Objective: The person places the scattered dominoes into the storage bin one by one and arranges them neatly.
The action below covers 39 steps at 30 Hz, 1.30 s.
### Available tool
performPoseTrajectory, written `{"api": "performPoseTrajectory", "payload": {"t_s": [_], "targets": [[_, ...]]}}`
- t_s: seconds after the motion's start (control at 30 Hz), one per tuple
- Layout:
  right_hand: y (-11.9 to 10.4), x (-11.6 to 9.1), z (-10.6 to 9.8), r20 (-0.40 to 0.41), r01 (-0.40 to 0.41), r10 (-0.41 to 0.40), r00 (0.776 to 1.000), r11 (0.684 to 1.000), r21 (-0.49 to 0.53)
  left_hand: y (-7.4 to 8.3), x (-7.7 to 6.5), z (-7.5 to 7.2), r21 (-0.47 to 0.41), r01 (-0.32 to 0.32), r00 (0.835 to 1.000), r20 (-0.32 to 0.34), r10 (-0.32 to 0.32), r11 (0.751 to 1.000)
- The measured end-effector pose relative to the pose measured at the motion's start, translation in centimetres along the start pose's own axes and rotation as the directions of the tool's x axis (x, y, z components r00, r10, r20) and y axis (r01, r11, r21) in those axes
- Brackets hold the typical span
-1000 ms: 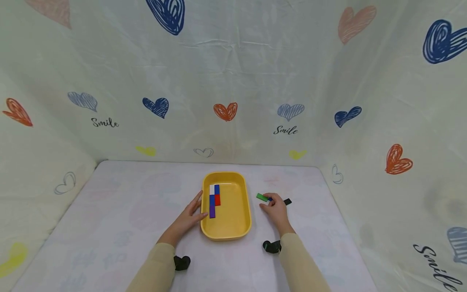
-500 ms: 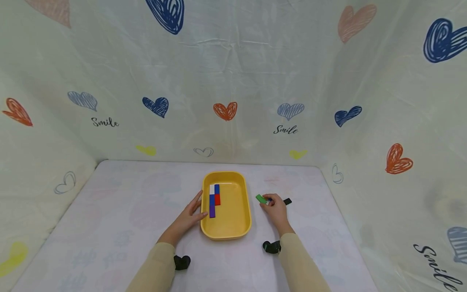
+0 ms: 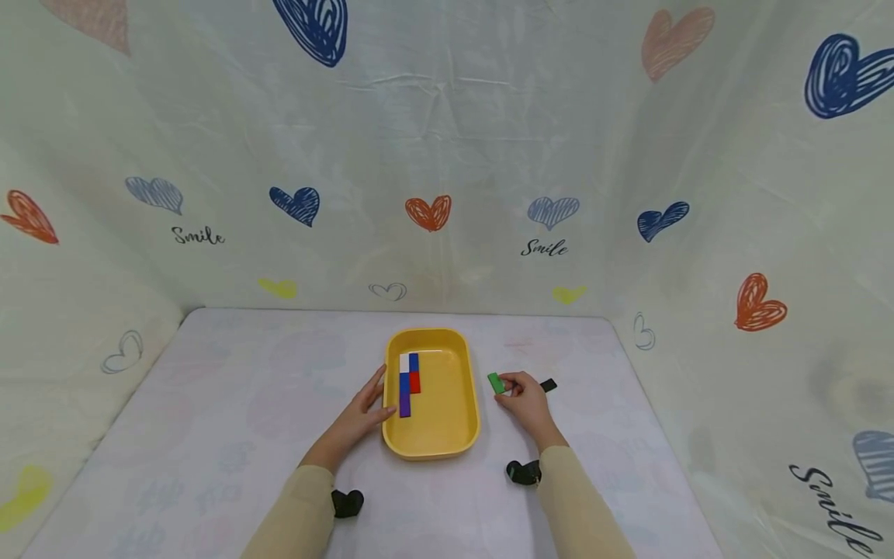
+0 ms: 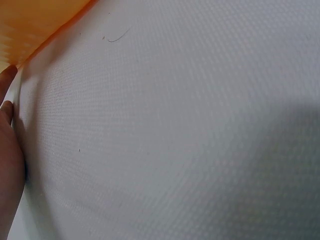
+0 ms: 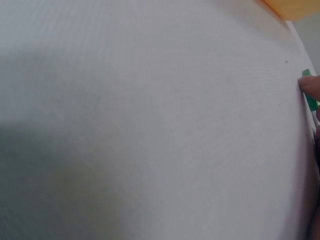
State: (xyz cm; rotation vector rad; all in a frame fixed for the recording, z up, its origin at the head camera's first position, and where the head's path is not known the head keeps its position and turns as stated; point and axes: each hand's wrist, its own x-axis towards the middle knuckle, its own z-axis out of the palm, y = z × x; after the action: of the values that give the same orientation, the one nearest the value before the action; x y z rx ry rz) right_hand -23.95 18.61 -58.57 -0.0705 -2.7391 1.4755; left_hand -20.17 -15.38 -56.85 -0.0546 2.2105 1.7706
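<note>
The yellow tray point(image 3: 447, 450) sits near the middle of the table. My left hand point(image 3: 352, 423) rests against its left side, fingers mostly straight and the thumb over the rim. Inside, near that side, small flat blocks lie in two adjoining columns: a white block point(image 3: 404, 362), a blue block point(image 3: 404, 383) and a purple block point(image 3: 404, 405) in one, another blue block point(image 3: 414, 362) and a red block point(image 3: 415, 382) in the other. Right of the tray, my right hand point(image 3: 528, 405) pinches a green block point(image 3: 496, 383) between thumb and fingers, low over the table.
A black block point(image 3: 549, 385) lies on the white-covered table point(image 3: 244, 388) just right of my right hand, partly behind it. A heart-patterned curtain point(image 3: 489, 140) closes off the back and both sides. Dark wrist cameras point(image 3: 524, 472) hang under the sleeves.
The green block has turned in my right fingers from lying nearly crosswise to pointing more away from me. A blue piece seen by those fingers earlier is now hidden. The left hand stays put.
</note>
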Motion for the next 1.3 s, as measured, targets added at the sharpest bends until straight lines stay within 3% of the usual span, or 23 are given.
{"api": "performPoseTrajectory", "payload": {"t_s": [0.37,0.63,0.87,1.0,1.3], "targets": [[-0.7,0.7,-0.6,0.097,0.014,-0.003,0.995,0.994,-0.106,0.2,-0.1,0.1,0.014,-0.005,1.0,-0.001,0.005,1.0],[-1.5,1.6,-1.1,0.196,-0.034,0.065,0.978,0.987,-0.159,0.4,-0.1,0.0,0.017,-0.004,1.0,0.003,0.003,1.0],[-1.8,2.2,-1.4,0.222,-0.056,0.097,0.97,0.981,-0.184,0.4,-0.2,-0.1,0.008,-0.007,1.0,0.008,0.007,1.0],[-1.9,2.3,-1.4,0.209,-0.065,0.098,0.973,0.986,-0.156,0.4,-0.1,-0.1,0.018,0.002,1.0,0.001,-0.002,1.0],[-2.0,2.0,-2.3,0.21,-0.102,0.093,0.973,0.994,0.031,0.3,-0.4,0.0,0.018,-0.004,1.0,0.003,0.004,1.0]]}}
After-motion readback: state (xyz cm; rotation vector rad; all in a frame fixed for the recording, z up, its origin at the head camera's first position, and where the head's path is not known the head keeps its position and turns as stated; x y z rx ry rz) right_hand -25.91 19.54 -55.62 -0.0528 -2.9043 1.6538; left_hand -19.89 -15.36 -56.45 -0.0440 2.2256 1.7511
